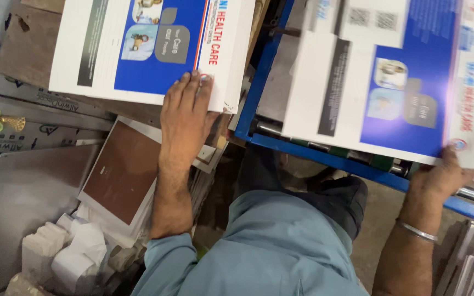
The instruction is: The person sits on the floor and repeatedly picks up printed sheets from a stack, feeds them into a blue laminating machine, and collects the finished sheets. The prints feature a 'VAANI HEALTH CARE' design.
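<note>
The printed sheet under the right hand is showing motion blur, so its small pictures and print are hard to make out, and its top and right edges are running out of the frame. It is lying on the blue-framed machine bed, with its long axis slanting from upper left down to lower right and its blue panel toward the right. The right hand is gripping the sheet's lower right corner; the thumb and finger ends are lying against the paper, but how they are closing around the edge cannot be told through the blur. To the left of the machine bed, a stack of matching printed sheets is sitting on a wooden board, its top edge cut off by the frame and its long axis running roughly left to right. The left hand is resting flat on the stack's lower right part, fingers stretched out and pressing down, grasping nothing. Below the stack, a brown-faced board is lying tilted among white paper scraps and a grey metal sheet. A steel bangle is circling the right wrist, and the person's blue-grey shirt is filling the bottom of the view.
</note>
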